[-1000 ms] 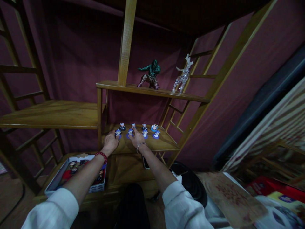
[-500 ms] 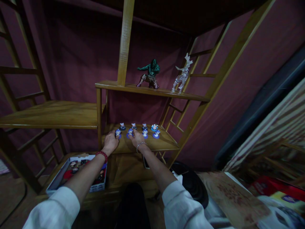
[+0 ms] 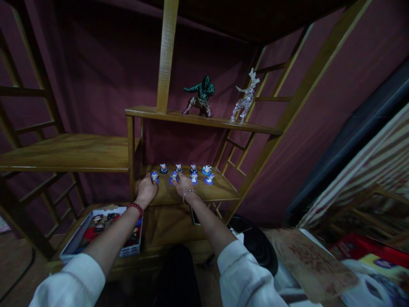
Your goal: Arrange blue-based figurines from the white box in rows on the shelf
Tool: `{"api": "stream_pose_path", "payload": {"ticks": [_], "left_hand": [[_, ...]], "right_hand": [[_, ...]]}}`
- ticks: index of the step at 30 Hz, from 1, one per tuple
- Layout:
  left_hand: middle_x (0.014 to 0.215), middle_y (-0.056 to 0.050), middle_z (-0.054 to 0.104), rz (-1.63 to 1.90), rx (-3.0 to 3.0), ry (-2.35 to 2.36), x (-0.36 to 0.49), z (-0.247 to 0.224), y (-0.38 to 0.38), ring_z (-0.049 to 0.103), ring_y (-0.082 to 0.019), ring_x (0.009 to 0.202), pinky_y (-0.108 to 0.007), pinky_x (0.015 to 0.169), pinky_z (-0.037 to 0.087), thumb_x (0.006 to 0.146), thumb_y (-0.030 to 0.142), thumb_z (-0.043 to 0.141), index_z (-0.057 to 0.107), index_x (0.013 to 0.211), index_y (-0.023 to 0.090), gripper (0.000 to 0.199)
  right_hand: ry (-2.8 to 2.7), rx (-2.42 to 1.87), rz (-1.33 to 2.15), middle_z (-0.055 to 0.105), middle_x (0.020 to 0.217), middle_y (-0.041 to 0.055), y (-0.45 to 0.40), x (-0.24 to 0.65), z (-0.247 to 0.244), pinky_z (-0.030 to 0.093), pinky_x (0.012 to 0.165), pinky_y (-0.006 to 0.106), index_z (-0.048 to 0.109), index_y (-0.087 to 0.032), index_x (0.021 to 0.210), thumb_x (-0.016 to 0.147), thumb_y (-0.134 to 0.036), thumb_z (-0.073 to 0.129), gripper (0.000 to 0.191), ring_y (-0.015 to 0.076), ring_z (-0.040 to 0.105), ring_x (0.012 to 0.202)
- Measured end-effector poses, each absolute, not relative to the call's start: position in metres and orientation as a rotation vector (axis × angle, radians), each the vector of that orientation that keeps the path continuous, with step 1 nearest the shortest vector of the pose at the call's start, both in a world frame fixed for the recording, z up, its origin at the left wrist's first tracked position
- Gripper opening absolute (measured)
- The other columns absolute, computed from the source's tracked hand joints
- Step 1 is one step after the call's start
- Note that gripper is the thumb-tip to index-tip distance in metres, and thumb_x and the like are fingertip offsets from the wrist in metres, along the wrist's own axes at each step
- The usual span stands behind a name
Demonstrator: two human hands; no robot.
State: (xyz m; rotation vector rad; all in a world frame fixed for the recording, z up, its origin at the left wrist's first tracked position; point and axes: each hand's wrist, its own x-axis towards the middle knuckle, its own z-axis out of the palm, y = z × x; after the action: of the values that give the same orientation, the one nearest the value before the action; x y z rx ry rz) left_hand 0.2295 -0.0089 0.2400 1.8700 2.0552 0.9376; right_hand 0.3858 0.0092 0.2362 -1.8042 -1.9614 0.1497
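Note:
Small figurines stand in two rows on the lower wooden shelf. My left hand grips the leftmost purple figurine of the front row, partly covering it. With its fingers closed, my right hand holds the second purple figurine in that row at its right side. Just right of my right hand stand a purple-and-white figurine and another purple one. Behind them are dark-based figurines and one on a blue base.
A white box with more figurines sits low on the left. Above, a green-and-bronze crouching statue and a clear deer figure stand on the upper shelf. A phone lies partly behind my right forearm.
My left hand has shifted slightly left with the leftmost purple figurine, widening the gap to the second one. My right hand stays at the second figurine.

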Motion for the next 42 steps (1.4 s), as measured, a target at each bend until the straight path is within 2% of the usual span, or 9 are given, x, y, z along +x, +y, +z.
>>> {"api": "stream_pose_path", "payload": {"ticks": [7,12,19,26,37,42], "left_hand": [[0.101,-0.014,0.065,0.944,1.844,2.08,0.23,0.244,-0.015,0.059,-0.024,0.095,-0.032,0.085,0.041,0.08,0.021,0.042,0.051,0.115,0.013,0.037],[0.107,-0.015,0.063,0.945,1.862,2.113,0.23,0.243,-0.015,0.057,-0.023,0.101,-0.031,0.089,0.038,0.081,0.021,0.04,0.044,0.123,0.009,0.044],[0.105,-0.015,0.063,0.923,1.89,2.125,0.23,0.24,-0.012,0.057,-0.023,0.1,-0.031,0.089,0.038,0.081,0.021,0.04,0.044,0.122,0.009,0.044],[0.106,-0.018,0.062,0.922,1.905,2.135,0.232,0.236,-0.009,0.057,-0.022,0.102,-0.03,0.094,0.034,0.081,0.018,0.039,0.042,0.123,0.005,0.044],[0.094,-0.015,0.066,0.884,1.978,2.155,0.23,0.236,-0.008,0.06,-0.023,0.093,-0.032,0.086,0.039,0.081,0.02,0.039,0.053,0.105,0.011,0.03],[0.097,-0.014,0.065,0.857,1.981,2.176,0.231,0.237,-0.01,0.059,-0.023,0.095,-0.031,0.087,0.038,0.081,0.021,0.039,0.052,0.107,0.01,0.031]], "right_hand": [[-1.976,-1.671,0.194,0.066,0.093,0.0027,0.009,0.384,0.235,0.042,0.074,0.022,0.049,-0.022,0.119,0.079,-0.032,0.054,0.041,0.0145,0.061,0.081],[-1.965,-1.611,0.232,0.067,0.082,0.0013,0.011,0.384,0.233,0.044,0.071,0.021,0.052,-0.02,0.116,0.079,-0.032,0.055,0.039,0.0134,0.061,0.075],[-1.943,-1.549,0.311,0.067,0.076,-0.0011,0.013,0.384,0.231,0.046,0.067,0.02,0.057,-0.021,0.111,0.076,-0.034,0.059,0.038,0.0115,0.06,0.068],[-1.915,-1.562,0.372,0.068,0.078,-0.0017,0.018,0.384,0.228,0.046,0.069,0.021,0.056,-0.023,0.113,0.074,-0.034,0.061,0.041,0.0109,0.06,0.068],[-1.964,-1.579,0.329,0.068,0.081,-0.0031,0.016,0.382,0.231,0.045,0.069,0.02,0.058,-0.026,0.108,0.075,-0.037,0.059,0.035,0.0108,0.061,0.072],[-1.935,-1.56,0.375,0.068,0.082,-0.0022,0.013,0.382,0.231,0.046,0.07,0.022,0.055,-0.024,0.113,0.073,-0.035,0.062,0.042,0.0121,0.062,0.073]]}}
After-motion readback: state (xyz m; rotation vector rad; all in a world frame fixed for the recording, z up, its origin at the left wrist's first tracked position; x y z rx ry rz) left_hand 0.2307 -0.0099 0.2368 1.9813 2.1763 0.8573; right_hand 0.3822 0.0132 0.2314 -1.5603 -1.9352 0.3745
